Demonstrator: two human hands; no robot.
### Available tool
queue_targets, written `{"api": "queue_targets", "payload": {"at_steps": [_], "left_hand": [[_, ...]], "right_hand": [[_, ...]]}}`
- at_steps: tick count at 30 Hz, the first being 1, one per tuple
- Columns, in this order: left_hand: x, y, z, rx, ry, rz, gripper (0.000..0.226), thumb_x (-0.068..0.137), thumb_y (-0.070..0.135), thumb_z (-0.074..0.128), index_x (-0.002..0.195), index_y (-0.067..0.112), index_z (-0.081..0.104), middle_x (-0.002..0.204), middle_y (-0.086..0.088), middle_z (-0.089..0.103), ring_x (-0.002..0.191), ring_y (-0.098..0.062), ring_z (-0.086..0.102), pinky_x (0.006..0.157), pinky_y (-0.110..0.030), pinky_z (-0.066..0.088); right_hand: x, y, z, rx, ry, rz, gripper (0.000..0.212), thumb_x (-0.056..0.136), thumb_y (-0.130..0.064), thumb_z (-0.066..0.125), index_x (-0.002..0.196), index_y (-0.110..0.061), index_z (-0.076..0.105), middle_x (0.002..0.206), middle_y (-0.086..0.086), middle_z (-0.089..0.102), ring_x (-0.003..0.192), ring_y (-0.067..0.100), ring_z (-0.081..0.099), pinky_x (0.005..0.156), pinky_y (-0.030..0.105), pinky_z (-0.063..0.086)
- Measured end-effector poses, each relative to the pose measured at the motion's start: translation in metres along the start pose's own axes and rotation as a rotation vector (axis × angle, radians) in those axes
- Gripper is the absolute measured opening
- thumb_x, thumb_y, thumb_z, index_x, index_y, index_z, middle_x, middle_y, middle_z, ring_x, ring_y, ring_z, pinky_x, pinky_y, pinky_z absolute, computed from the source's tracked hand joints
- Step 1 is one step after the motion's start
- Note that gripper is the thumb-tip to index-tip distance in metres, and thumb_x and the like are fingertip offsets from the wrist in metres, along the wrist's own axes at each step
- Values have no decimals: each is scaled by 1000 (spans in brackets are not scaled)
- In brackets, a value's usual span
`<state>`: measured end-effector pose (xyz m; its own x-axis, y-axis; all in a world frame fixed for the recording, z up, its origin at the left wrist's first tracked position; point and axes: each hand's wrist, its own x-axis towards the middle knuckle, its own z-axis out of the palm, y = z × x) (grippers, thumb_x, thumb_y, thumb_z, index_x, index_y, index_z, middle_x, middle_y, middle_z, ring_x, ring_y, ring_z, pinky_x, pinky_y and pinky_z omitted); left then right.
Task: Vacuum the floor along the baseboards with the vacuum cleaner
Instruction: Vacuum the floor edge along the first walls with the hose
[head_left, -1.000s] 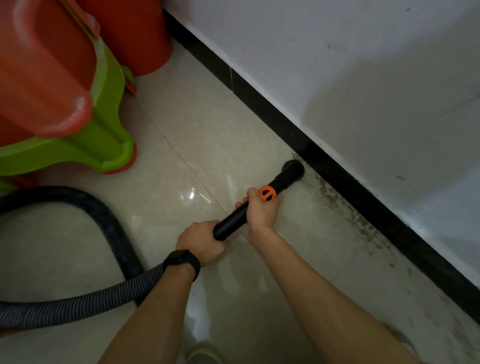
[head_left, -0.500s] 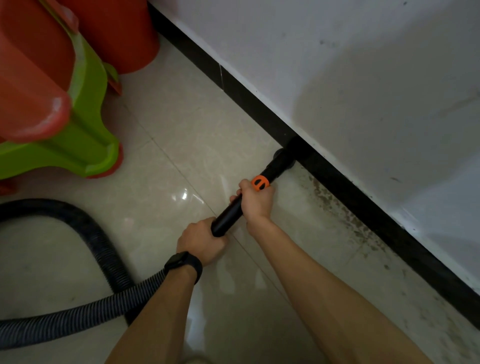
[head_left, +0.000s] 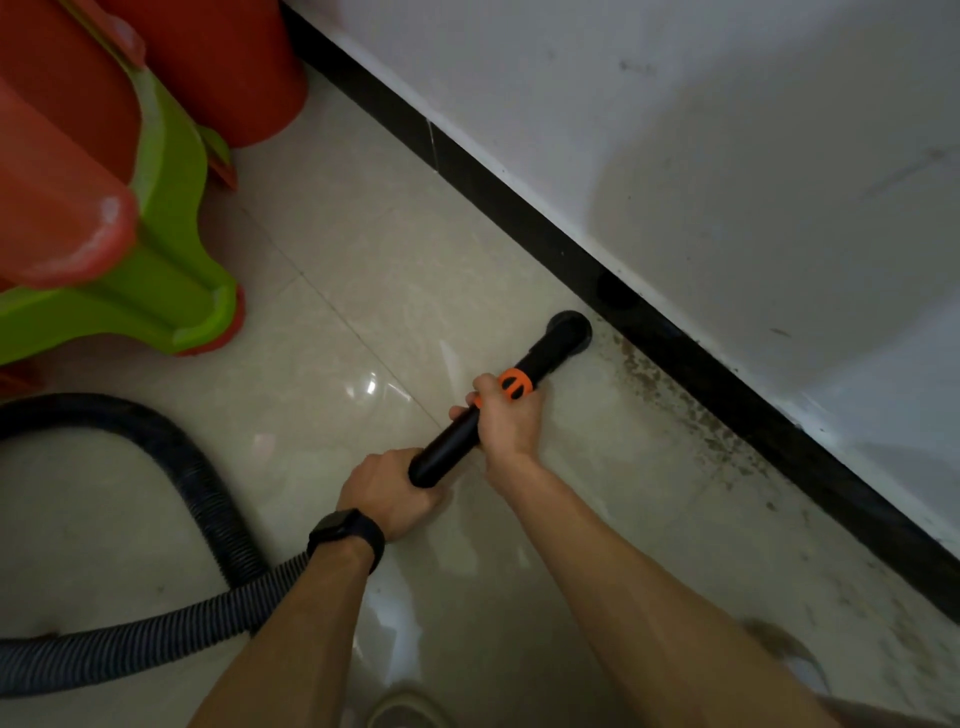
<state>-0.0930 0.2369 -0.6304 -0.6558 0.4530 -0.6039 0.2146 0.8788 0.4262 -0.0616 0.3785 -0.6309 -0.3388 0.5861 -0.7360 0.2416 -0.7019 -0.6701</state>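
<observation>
A black vacuum tube (head_left: 540, 358) with an orange ring (head_left: 515, 383) points at the floor beside the black baseboard (head_left: 691, 343). Its round nozzle (head_left: 570, 332) sits on the tile a small gap away from the baseboard. My right hand (head_left: 506, 421) grips the tube just below the orange ring. My left hand (head_left: 389, 491), with a black watch on its wrist, grips the tube's rear end. A ribbed grey hose (head_left: 171, 636) runs from there out of the frame at the lower left. Dark dirt specks (head_left: 691, 410) lie on the tile along the baseboard to the right of the nozzle.
Stacked red and green plastic stools (head_left: 156, 249) stand at the upper left, with a red bucket (head_left: 228, 62) behind them against the white wall (head_left: 727, 130). A black hose loop (head_left: 171, 457) curves over the floor at left. My shoes show at the bottom edge.
The nozzle, which touched the baseboard half a second ago, has drawn back a little onto the tile. Both hands keep their grip on the tube.
</observation>
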Motion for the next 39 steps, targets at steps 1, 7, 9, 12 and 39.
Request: {"api": "queue_targets", "payload": {"at_steps": [1, 7, 9, 12, 39], "left_hand": [[-3, -4, 2, 24, -15, 9, 17, 64, 45, 53, 75, 33, 59, 72, 7, 64, 67, -17, 61, 59, -27, 47], [-17, -14, 10, 219, -64, 91, 34, 64, 53, 50, 90, 33, 60, 76, 8, 61, 71, -19, 58, 62, -28, 46], [-23, -14, 14, 239, -39, 102, 33, 68, 55, 51, 90, 32, 57, 74, 9, 58, 68, -19, 57, 61, -29, 46], [-33, -12, 23, 224, 3, 108, 19, 82, 46, 60, 88, 30, 52, 69, 10, 53, 63, -17, 52, 57, -28, 40], [5, 11, 32, 189, 290, 276, 39, 99, 35, 50, 135, 21, 41, 111, -3, 60, 83, -20, 58, 65, -31, 42]], "right_hand": [[-5, 7, -4, 11, 26, -1, 42, 92, -10, 64, 131, -5, 47, 73, 3, 67, 57, 21, 72, 64, 35, 62], [-28, 28, -27, 119, 123, 13, 31, 94, -8, 63, 119, -13, 45, 75, 5, 64, 54, 19, 70, 58, 33, 59], [-30, 29, -32, 134, 110, 21, 34, 93, -8, 64, 122, -11, 46, 74, 5, 64, 55, 20, 70, 60, 34, 59], [-30, 31, -38, 102, 91, 8, 38, 92, -8, 65, 125, -7, 47, 73, 5, 64, 56, 21, 70, 62, 35, 60], [20, -13, -10, 49, 105, -60, 33, 90, -5, 66, 115, -11, 46, 75, 8, 64, 48, 20, 67, 58, 35, 59]]}}
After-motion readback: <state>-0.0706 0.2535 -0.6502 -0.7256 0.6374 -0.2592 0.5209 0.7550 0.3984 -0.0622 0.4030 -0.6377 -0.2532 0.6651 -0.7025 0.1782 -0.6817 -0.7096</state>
